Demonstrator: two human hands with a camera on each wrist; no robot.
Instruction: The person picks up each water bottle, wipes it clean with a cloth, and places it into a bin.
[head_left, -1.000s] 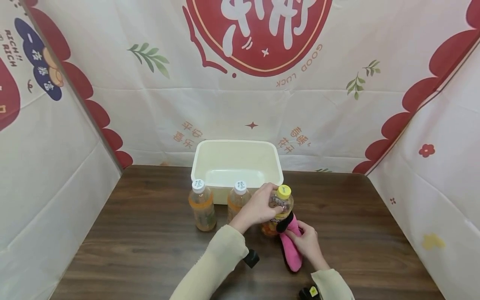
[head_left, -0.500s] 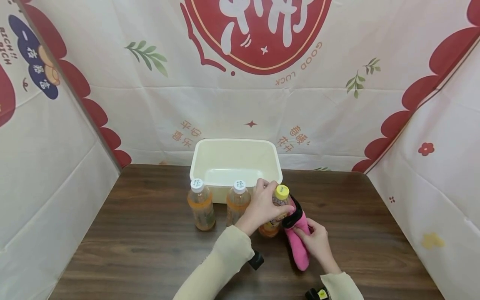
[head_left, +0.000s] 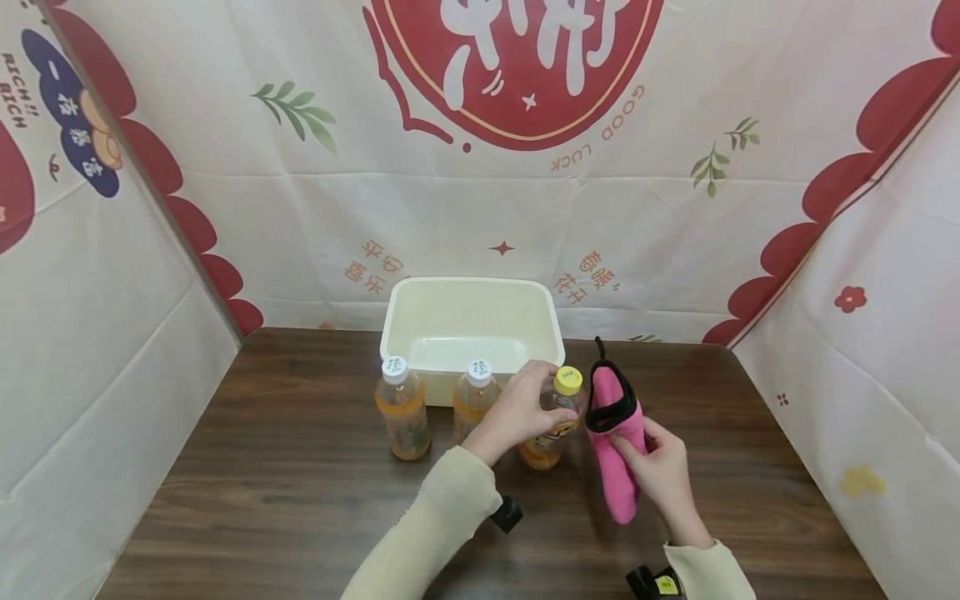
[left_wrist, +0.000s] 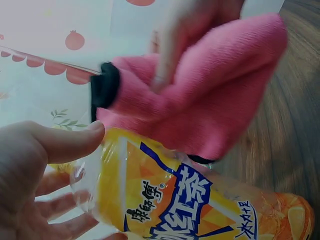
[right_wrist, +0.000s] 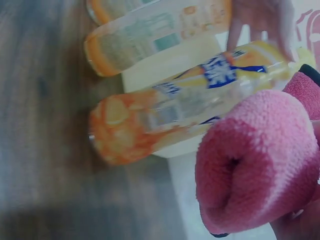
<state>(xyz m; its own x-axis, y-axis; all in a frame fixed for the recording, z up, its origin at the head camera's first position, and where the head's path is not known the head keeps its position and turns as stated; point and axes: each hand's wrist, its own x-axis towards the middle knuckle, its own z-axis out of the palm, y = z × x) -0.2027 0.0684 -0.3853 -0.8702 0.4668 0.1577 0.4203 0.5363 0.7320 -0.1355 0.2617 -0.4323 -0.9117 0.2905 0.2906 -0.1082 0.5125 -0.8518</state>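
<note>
A plastic bottle of iced tea (head_left: pixel 546 452) with a yellow cap stands upright on the table. My left hand (head_left: pixel 519 414) grips its upper part, thumb on the near side and fingers behind. In the left wrist view, the yellow label (left_wrist: pixel 165 200) with blue lettering faces the camera. Just right of the bottle, my right hand (head_left: pixel 663 469) pinches a pink fleecy cloth pouch (head_left: pixel 617 477) with black trim and a cord loop at its top. The rounded end of this pouch (right_wrist: pixel 260 160) fills much of the right wrist view and hides part of the right hand.
Two white-capped bottles, one at the left (head_left: pixel 407 421) and one in the middle (head_left: pixel 471 408), stand left of the yellow-capped one. Behind them is a cream tub (head_left: pixel 441 395) against the printed cloth backdrop (head_left: pixel 465 208). The brown wooden table (head_left: pixel 262 475) extends forward and sideways.
My right hand has moved right and farther back with the pink pouch, whose black trim overlapped the bottle earlier and now stands apart from it. My left hand stays at the bottle.
</note>
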